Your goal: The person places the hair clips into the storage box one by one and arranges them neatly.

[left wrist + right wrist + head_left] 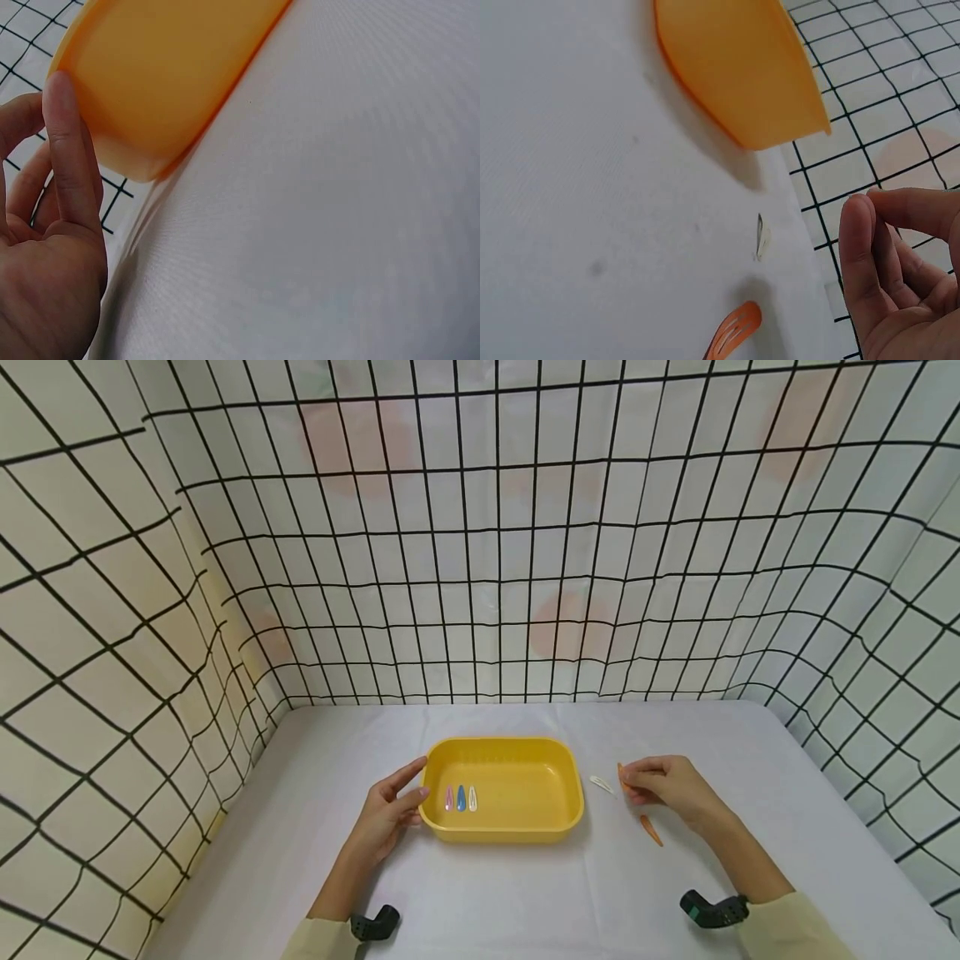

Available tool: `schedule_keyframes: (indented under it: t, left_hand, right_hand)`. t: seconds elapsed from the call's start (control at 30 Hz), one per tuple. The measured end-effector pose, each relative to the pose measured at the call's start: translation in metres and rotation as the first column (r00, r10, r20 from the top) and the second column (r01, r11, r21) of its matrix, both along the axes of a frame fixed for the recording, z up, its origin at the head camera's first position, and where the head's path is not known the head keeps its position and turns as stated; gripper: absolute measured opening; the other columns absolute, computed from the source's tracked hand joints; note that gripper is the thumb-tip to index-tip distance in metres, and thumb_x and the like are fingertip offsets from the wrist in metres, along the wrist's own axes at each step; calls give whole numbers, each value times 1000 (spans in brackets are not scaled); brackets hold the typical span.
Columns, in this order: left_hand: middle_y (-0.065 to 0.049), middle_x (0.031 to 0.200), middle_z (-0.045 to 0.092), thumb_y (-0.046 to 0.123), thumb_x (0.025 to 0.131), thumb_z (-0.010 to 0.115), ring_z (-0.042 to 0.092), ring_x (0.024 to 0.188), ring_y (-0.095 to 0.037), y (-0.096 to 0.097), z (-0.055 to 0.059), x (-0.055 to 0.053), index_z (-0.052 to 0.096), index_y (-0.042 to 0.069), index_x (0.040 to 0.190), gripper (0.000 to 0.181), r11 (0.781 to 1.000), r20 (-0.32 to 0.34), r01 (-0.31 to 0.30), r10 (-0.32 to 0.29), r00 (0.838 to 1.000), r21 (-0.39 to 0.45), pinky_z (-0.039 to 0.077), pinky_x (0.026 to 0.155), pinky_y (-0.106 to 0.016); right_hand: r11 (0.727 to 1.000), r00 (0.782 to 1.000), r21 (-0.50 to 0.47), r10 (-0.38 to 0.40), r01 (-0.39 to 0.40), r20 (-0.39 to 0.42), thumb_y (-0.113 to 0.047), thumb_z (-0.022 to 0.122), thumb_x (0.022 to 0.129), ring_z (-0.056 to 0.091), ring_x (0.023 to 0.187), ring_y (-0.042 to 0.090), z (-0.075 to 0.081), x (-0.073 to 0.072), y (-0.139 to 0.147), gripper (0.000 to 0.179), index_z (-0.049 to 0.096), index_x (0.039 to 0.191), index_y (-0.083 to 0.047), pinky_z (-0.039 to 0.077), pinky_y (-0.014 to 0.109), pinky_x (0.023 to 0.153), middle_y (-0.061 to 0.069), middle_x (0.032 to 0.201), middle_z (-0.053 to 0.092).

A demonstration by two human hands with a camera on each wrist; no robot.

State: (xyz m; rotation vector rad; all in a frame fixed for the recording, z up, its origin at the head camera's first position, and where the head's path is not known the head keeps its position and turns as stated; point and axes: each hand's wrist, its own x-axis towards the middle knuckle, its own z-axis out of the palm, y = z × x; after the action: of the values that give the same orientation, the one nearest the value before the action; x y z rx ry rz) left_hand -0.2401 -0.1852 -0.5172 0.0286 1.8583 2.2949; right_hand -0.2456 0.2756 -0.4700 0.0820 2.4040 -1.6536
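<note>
A yellow tray (pixel 498 836) stands on the white table. My left hand (pixel 382 814) holds its left end, thumb and forefinger at the rim; the left wrist view shows the thumb (pixel 64 142) against the tray wall. Inside, toward the left, lie a pink (pixel 448 798), a blue (pixel 461 798) and a white hair clip (pixel 472 799) in a row. Right of the tray, my right hand (pixel 667 785) pinches an orange hair clip (pixel 621 774), hidden behind the fingers in the right wrist view. Another orange hair clip (pixel 651 831) lies below that hand, and a white one (pixel 602 785) left of it.
White cloth covers the table (pixel 517 893). A black wire grid (pixel 495 552) with white sheeting behind it encloses the back and both sides. Each wrist wears a black camera band, the left one (pixel 375 923) and the right one (pixel 714 910).
</note>
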Motion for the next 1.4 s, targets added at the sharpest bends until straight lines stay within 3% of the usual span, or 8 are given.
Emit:
schedule_keyframes:
  t: [0.3, 0.67, 1.03, 1.4]
  left_hand:
    - [-4, 160, 45, 5, 95, 72, 66, 56, -12, 0, -1, -1, 55, 16, 149, 58, 1000, 1, 0, 0, 1000, 12, 60, 59, -20]
    - [-6, 160, 44, 5, 95, 72, 68, 57, -12, -1, -1, 0, 54, 14, 150, 59, 999, -2, 8, -8, 1000, 31, 60, 59, -20]
    - [-6, 162, 43, 5, 96, 71, 69, 58, -13, 0, 0, 0, 52, 14, 152, 60, 999, 3, 13, -13, 1000, 30, 60, 59, -20]
    - [-7, 159, 46, 5, 96, 71, 69, 58, -12, 0, -1, 0, 53, 14, 151, 59, 1000, -8, 9, -9, 1000, 16, 60, 58, -20]
  right_hand:
    - [996, 998, -69, 50, -51, -24, -27, 73, 97, 75, 82, 14, 14, -3, -10, 50, 63, 127, 12, 65, 28, 77, 5, 96, 76]
    - [987, 995, -132, 82, -88, -51, -22, 72, 98, 74, 77, 15, 29, -6, -34, 46, 62, 124, 14, 65, 28, 74, 6, 92, 75]
    - [981, 991, -149, 119, -126, -54, -15, 68, 100, 74, 76, 17, 34, -12, -69, 37, 63, 123, 14, 65, 28, 72, 25, 104, 74]
    - [973, 990, -185, 132, -138, -47, -12, 70, 98, 75, 74, 18, 30, -18, -107, 29, 68, 115, 11, 65, 29, 71, 22, 98, 76]
